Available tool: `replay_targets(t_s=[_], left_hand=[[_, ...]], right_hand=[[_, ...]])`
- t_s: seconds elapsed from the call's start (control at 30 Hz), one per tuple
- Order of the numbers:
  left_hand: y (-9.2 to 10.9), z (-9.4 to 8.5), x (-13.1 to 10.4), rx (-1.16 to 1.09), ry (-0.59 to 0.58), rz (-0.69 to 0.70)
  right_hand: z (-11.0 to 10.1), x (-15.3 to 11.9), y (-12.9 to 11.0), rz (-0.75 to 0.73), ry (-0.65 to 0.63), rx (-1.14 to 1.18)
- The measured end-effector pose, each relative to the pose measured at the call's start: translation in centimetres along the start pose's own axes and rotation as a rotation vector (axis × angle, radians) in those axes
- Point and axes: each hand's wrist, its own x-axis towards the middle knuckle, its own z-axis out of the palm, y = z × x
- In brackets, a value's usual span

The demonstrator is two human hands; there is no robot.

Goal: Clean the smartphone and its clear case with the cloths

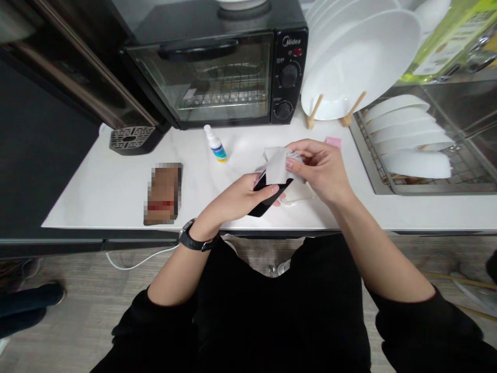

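Note:
My left hand (243,199) is closed round a black smartphone (264,203), its thumb lying over the near edge. The phone is tilted above the counter. A grey cleaning cloth (276,165) with a zigzag edge drapes over the phone's upper part. Thumb and fingers of my right hand (320,166) pinch this cloth against or just above the phone; the exact contact is hidden. Beneath the hands lies a clear phone case (298,194), partly covered. A small white spray bottle (216,144) with a blue and yellow label stands beyond my left hand.
A pixelated flat object (163,194) lies on the white counter (101,191) at left. Behind stand a black toaster oven (217,77) and a drip tray (132,139). At right are white plates (361,62), a sink rack with bowls (411,137) and a pink packet (334,141).

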Motion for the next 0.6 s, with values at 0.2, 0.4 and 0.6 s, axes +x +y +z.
replay_targets(t_s=[0.2,0.4,0.6], left_hand=[[0.6,0.3,0.3,0.338,0.415,0.099],[-0.7,1.3,0.6,-0.043,0.433,0.103],[-1.2,1.8,0.5,0.081,0.454,0.142]], right_hand=[[0.5,-0.6,1.6,0.031,0.082,0.022],[2.0,-1.9,1.9,0.182,0.143,0.251],[2.6,-2.4,2.2,0.098,0.190,0.191]])
